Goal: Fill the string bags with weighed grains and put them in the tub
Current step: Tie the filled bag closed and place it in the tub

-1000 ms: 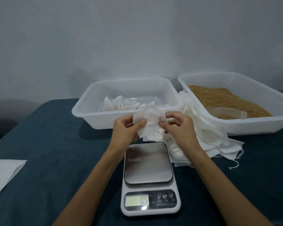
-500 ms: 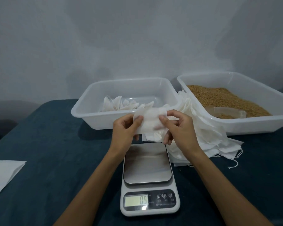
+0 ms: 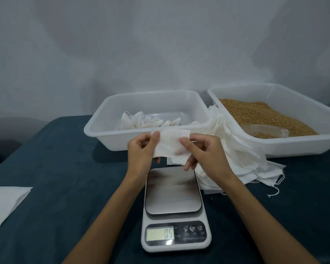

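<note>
Since a second ago you've pulled the string bag (image 3: 170, 144) out flatter and wider, so it's now stretched between both hands at frame center, just above the scale (image 3: 174, 208). Your left hand (image 3: 141, 153) pinches its left edge, thumb on top, and your right hand (image 3: 206, 155) pinches the right edge the same way. Scale display reads 0.5 with a bare platter. Behind the bag sits the tub (image 3: 107, 128) with a few filled bags (image 3: 141, 121) inside. Spare bags (image 3: 236, 159) are piled right of center, against the grain tub (image 3: 293, 147) at the right edge.
</note>
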{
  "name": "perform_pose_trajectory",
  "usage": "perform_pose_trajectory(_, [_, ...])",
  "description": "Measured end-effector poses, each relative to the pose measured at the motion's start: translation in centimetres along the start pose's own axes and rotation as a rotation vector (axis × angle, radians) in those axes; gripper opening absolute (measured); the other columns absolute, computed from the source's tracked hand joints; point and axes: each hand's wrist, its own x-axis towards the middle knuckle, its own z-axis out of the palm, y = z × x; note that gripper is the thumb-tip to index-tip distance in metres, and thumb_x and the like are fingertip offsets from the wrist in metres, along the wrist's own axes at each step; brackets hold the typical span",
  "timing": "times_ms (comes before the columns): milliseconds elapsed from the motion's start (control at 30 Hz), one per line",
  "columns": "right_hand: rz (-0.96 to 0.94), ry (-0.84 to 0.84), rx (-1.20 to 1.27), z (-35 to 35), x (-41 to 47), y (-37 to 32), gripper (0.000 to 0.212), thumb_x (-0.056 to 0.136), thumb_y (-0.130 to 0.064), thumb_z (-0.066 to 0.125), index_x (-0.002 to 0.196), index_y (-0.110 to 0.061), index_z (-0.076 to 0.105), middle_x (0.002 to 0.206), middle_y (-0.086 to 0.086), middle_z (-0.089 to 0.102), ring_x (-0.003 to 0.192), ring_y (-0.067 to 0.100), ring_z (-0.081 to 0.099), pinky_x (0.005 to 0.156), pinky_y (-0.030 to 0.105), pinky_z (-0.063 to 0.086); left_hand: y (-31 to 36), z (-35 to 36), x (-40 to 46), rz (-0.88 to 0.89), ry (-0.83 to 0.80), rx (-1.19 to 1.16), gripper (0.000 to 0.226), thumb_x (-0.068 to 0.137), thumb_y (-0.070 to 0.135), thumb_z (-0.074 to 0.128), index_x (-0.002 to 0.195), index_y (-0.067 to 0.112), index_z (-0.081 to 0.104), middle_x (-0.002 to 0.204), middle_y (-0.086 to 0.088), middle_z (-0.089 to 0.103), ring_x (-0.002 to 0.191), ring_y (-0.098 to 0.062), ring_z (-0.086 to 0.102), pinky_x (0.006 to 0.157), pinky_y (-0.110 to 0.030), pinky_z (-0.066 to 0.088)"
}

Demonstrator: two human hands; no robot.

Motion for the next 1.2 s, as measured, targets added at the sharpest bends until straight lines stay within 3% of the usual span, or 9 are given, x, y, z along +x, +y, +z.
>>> perform_pose_trajectory(67, [-0.029,-0.016,-0.031,0.4,-0.2,-0.2,0.026,0.095,-0.033,0.070,0.085,-0.008,0.072,0.083,0.007,0.070,0.052,0.031,0.069,0.042,0.025,0.043,0.0,0.0,-0.1,-0.006,-0.020,-0.002,0.033,0.103,0.025,0.065,0.090,-0.005,0.070,0.070,-0.011,0.065,0.053,-0.026,0.051,0.042,-0.029,0.044])
perform_pose_trajectory(300, [-0.001,-0.013,-0.093,0.2,-0.6,-0.9,0.045,0.094,-0.051,0.062,0.128,-0.022,0.064,0.086,-0.005,0.077,0.050,0.028,0.070,0.047,0.027,0.050,0.4,-0.2,0.1,-0.044,-0.017,0.001,0.026,0.101,0.023,0.068,0.083,0.004,0.072,0.063,-0.007,0.061,0.043,-0.018,0.047,0.040,-0.027,0.041])
perform_pose_trajectory(400, [0.008,-0.017,-0.075,0.1,-0.6,-1.3,0.041,0.095,-0.049,0.060,0.124,-0.020,0.065,0.070,-0.007,0.073,0.050,0.029,0.070,0.046,0.032,0.051,0.4,-0.2,0.1,-0.061,-0.033,0.008,0.030,0.102,0.025,0.065,0.088,0.000,0.072,0.064,-0.008,0.060,0.044,-0.016,0.047,0.040,-0.026,0.042])
perform_pose_trajectory(567, [0.088,-0.121,0.017,0.4,-0.5,-2.1,0.057,0.087,-0.072,0.056,0.081,-0.018,0.071,0.084,-0.002,0.073,0.059,0.034,0.072,0.046,0.031,0.050,0.2,-0.1,-0.1,-0.083,-0.099,0.008,0.040,0.107,0.031,0.058,0.095,-0.005,0.072,0.072,-0.010,0.062,0.055,-0.019,0.051,0.043,-0.028,0.044])
perform_pose_trajectory(767, [0.078,-0.179,0.079,0.2,-0.7,-2.7,0.058,0.087,-0.075,0.048,0.121,-0.033,0.069,0.094,0.008,0.078,0.060,0.032,0.073,0.052,0.028,0.055,0.3,-0.4,0.1,-0.155,-0.116,-0.006,0.041,0.106,0.030,0.060,0.094,-0.007,0.071,0.063,-0.015,0.054,0.049,-0.019,0.047,0.047,-0.028,0.044])
perform_pose_trajectory(900, [0.107,-0.167,0.063,0.0,-0.7,-3.0,0.072,0.081,-0.084,0.047,0.126,-0.032,0.066,0.098,0.016,0.076,0.061,0.033,0.073,0.053,0.027,0.054,0.6,-0.5,0.3,-0.203,-0.092,-0.029,0.023,0.106,0.022,0.059,0.109,0.006,0.074,0.070,-0.011,0.063,0.050,-0.017,0.051,0.047,-0.027,0.048])
perform_pose_trajectory(1033, [0.147,-0.194,0.005,-0.3,-0.5,-3.1,0.092,0.074,-0.093,0.040,0.123,-0.021,0.069,0.099,0.001,0.078,0.060,0.032,0.073,0.052,0.029,0.054,1.0,-0.4,0.1,-0.214,-0.173,-0.024,0.011,0.104,0.019,0.064,0.108,0.012,0.071,0.078,-0.012,0.068,0.054,-0.017,0.059,0.047,-0.027,0.052])
perform_pose_trajectory(1100, [0.207,-0.198,-0.040,-0.9,-0.5,-3.5,0.110,0.065,-0.099,0.035,0.127,-0.013,0.066,0.101,0.005,0.076,0.060,0.033,0.073,0.051,0.029,0.054,1.1,-0.1,-0.2,-0.178,-0.163,0.046,0.008,0.102,0.017,0.066,0.108,0.013,0.071,0.081,-0.012,0.071,0.062,-0.019,0.064,0.048,-0.028,0.055])
perform_pose_trajectory(1200, [0.287,-0.243,-0.156,-2.0,-0.5,-4.9,0.109,0.068,-0.097,0.030,0.128,-0.010,0.057,0.093,0.019,0.075,0.058,0.033,0.073,0.045,0.027,0.052,1.2,0.1,-0.5,0.050,-0.107,0.275,0.019,0.098,0.034,0.071,0.113,0.023,0.070,0.092,-0.001,0.076,0.084,-0.016,0.072,0.073,-0.031,0.062])
